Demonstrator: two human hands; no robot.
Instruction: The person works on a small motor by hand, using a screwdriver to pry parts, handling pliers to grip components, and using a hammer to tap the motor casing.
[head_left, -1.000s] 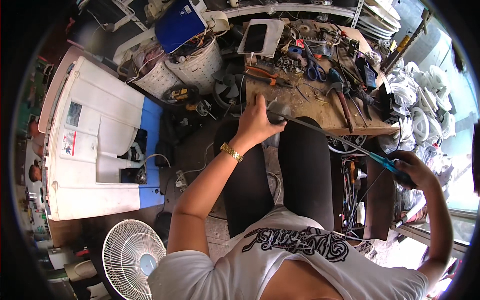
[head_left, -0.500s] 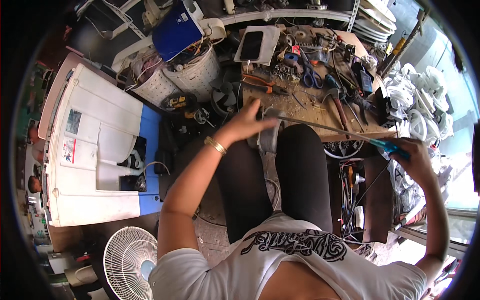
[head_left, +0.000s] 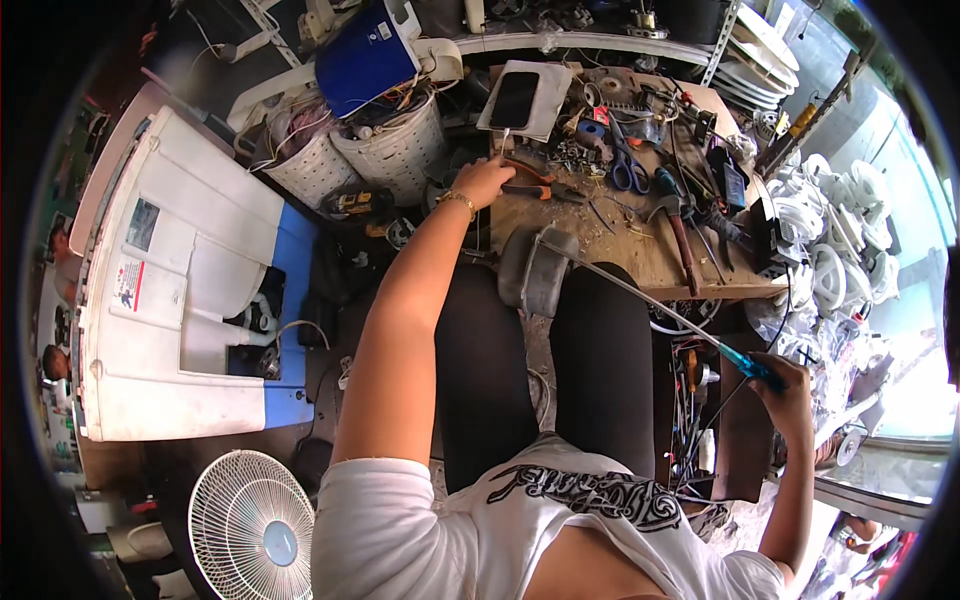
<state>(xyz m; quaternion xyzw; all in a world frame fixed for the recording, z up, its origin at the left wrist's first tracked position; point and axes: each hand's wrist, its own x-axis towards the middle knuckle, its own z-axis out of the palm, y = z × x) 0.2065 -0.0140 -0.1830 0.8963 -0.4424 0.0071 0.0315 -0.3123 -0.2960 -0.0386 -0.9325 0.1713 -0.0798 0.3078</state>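
My right hand is closed round the teal handle of a long screwdriver. Its thin shaft slants up to the left, and the tip end lies at the top of a grey rounded metal part. That part sits between my knees, at the bench's near edge. My left hand is at the left side of the bench, fingers bent around the handle ends of orange-handled pliers. The pliers still rest on the wood; my fingers partly hide their grips.
On the wooden bench lie a phone, blue-handled scissors, a hammer and small metal bits. White plastic parts are heaped at right. A white fan and a large white-and-blue casing stand at left.
My left hand has left the grey metal part and moved up to the pliers. My right hand has dropped lower with the screwdriver, which now slants more steeply.
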